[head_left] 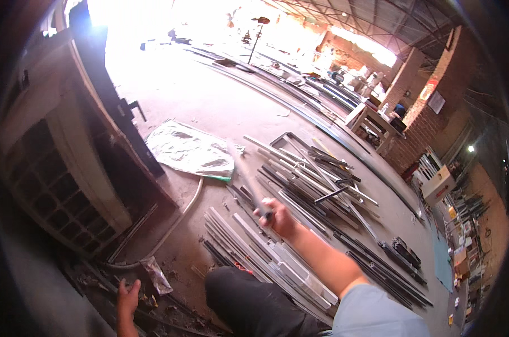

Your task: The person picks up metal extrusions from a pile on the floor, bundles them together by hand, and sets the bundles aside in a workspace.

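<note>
My right hand [278,219] is stretched forward and closed on the near end of a long thin bar [246,172]. The bar is pale and smeared by motion, with a darker end at my fist, so its exact kind is unclear. It points up and away toward a crumpled silvery sheet [188,150] on the floor. Low at the left, my left hand [128,297] hangs with thumb and fingers apart and nothing visible in it. Beside it lies a clear plastic bag [158,276] with something pale inside.
Bundles of metal bars [240,238] lie beside my dark-clad knee [249,297]. More bars and frames [316,174] are heaped beyond. A large panelled cabinet-like object [63,185] stands at the left, with a pale hose [181,216] near it. Brick pillars [434,106] rise at the far right.
</note>
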Tool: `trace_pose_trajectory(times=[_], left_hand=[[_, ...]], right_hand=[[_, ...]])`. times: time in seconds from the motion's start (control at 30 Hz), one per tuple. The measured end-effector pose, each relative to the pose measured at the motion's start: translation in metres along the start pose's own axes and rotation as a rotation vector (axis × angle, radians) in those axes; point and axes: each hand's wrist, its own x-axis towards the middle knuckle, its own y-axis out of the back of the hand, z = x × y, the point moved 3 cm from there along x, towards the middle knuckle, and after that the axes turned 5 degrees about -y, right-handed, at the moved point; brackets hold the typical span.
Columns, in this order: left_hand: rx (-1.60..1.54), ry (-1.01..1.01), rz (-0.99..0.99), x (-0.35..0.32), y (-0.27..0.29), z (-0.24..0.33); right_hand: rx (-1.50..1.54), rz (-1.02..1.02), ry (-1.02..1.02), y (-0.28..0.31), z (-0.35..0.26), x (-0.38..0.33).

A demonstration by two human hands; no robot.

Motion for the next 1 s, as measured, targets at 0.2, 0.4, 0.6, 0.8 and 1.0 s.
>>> trace_pose_trajectory(times=[0.2, 0.4, 0.6, 0.8, 1.0], left_hand=[[-0.120, -0.034, -0.092, 0.020, -0.012, -0.033], [-0.014, -0.068, -0.089, 0.038, -0.014, -0.067], [0.047, -0.087, 0.029, 0.006, 0.022, -0.034], [0.028, -0.164, 0.225, 0.007, 0.051, -0.018], [-0.065, -0.105, 0.585, -0.008, 0.116, -0.027]], right_hand=[[-0.780, 1.271, 0.227, 0.318, -0.212, -0.008], [-1.192, 1.526, 0.060, 0.372, -0.140, -0.016], [-1.314, 0.438, 0.150, 0.126, 0.072, 0.071], [-1.387, -0.212, 0.254, -0.060, 0.127, 0.061], [-1.515, -0.595, 0.092, -0.176, 0.182, 0.083]])
